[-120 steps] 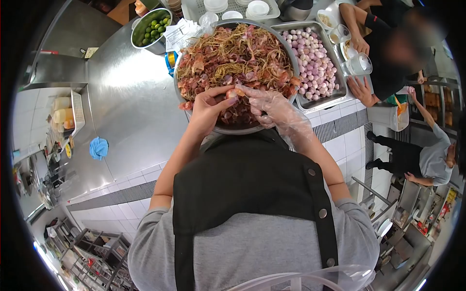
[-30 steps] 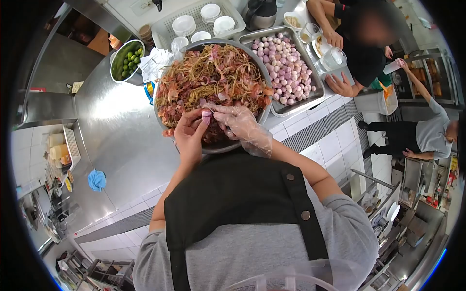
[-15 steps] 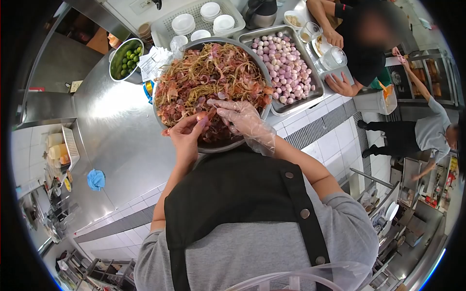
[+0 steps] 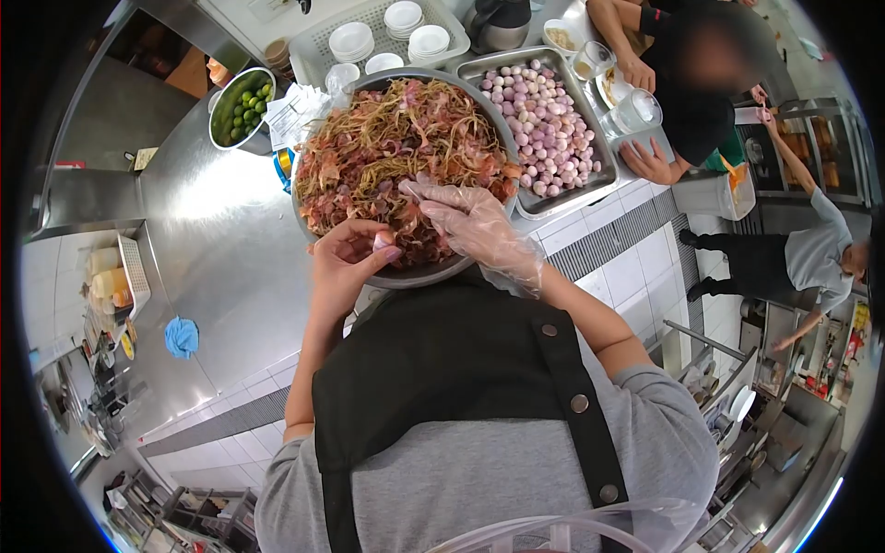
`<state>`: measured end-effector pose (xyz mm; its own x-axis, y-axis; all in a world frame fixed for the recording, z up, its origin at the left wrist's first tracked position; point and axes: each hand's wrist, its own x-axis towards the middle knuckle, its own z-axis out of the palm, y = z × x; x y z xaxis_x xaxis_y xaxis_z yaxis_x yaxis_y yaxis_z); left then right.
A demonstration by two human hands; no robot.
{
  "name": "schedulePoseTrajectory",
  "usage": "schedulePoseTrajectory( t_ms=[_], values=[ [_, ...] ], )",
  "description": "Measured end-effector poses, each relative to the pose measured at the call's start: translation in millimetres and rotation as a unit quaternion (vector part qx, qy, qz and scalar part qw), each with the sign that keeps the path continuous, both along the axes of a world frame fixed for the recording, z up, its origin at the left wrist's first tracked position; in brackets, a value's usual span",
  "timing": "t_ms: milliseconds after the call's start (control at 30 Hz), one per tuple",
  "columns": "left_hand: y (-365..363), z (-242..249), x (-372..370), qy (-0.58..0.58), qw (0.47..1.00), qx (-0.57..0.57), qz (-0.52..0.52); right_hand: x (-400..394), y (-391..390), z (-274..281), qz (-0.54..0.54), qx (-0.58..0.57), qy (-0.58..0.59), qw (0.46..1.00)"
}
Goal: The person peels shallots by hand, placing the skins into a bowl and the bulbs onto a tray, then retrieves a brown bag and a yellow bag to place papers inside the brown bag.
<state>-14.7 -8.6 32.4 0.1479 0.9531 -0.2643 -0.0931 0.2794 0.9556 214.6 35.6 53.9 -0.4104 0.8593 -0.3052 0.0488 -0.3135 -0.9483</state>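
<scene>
Pinkish-white, pinched as a small shallot (image 4: 382,240) between fingers of the bare left hand (image 4: 341,264), above the near side of the basin (image 4: 502,123), probably to catch scraps among papery skins (image 4: 392,120). Partly curled alongside, in the gloved right hand (image 4: 475,226); cannot tell whether gripping anything. Farther right, set close, likely for short reach, in a tray (image 4: 553,205) with pale bulbs (image 4: 544,129).

Open counter (image 4: 221,267) left of the bowl (image 4: 503,129) — tray (image 4: 542,206) close right.

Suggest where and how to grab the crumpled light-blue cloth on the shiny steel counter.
Pinch the blue cloth at its bunched middle, coming from straight above. It looks soft, its folds give fingertips something to gather, and nothing lies on it. A flat edge against the steel counter would likely be harder to catch.
</scene>
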Motion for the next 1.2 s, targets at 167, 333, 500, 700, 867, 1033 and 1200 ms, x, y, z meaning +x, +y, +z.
schedulePoseTrajectory(
  t_ms=[167, 333, 500, 700, 867, 1033, 1200],
  values=[
    [5, -1, 10, -0.101, 0.994, -0.006, 0.045, 3, -4, 12, 0.085, 0.077, 0.005, 0.993],
    [6, 0, 10, -0.133, 0.99, 0.006, 0.045, 3, -10, 18, 0.126, 0.095, 0.018, 0.987],
    [4, -1, 11, -0.141, 0.989, 0.008, 0.044, 0, -14, 9, 0.12, 0.106, 0.034, 0.987],
    [4, 8, 19, -0.131, 0.989, -0.005, 0.063, -2, -14, 8, 0.103, 0.091, 0.033, 0.99],
    [5, -1, 15, -0.111, 0.992, 0.009, 0.061, -4, -14, 3, 0.083, -0.022, 0.065, 0.994],
    [7, -2, 10, -0.139, 0.989, -0.001, 0.056, -9, -16, 7, 0.022, -0.102, 0.144, 0.984],
    [7, -1, 13, -0.152, 0.986, 0.011, 0.072, -4, -14, 15, 0.017, -0.094, 0.091, 0.991]
  ],
)
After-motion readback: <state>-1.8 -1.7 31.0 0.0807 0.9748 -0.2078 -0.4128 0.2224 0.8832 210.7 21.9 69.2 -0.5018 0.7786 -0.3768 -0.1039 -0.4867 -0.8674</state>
